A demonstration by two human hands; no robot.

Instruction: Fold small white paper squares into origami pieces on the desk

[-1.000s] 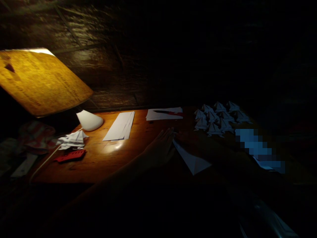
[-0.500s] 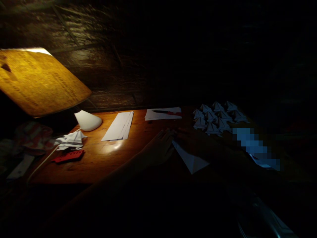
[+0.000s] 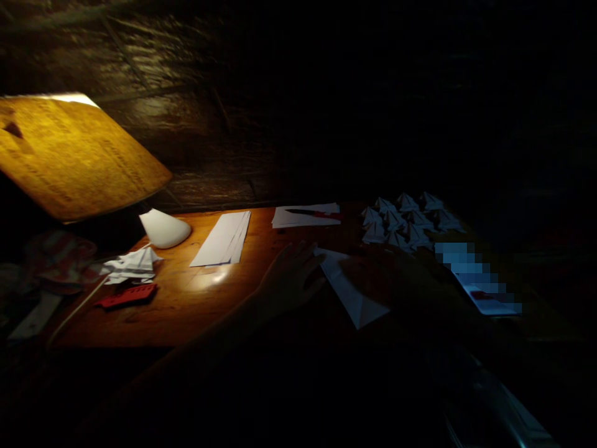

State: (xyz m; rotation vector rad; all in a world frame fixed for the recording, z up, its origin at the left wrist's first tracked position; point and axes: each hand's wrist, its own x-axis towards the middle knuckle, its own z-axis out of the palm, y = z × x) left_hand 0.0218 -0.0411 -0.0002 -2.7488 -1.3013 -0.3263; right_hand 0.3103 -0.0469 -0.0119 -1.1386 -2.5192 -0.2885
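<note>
Both hands are farther apart than half a second ago, and more of the folded paper [image 3: 357, 303] shows. It lies on the table [image 3: 186, 317], right of the middle of the frame. The left hand [image 3: 290, 274] is by its top end, fingers stretched out and thumb held away. The right hand [image 3: 377, 274] is at the paper's right side, too dark to tell if it is spread or pinching. Paper shapes [image 3: 393, 220] stand at the right, and a knife [image 3: 314, 213] lies on white sheets [image 3: 281, 219] near the middle. A lamp [image 3: 84, 155] glows at the left.
</note>
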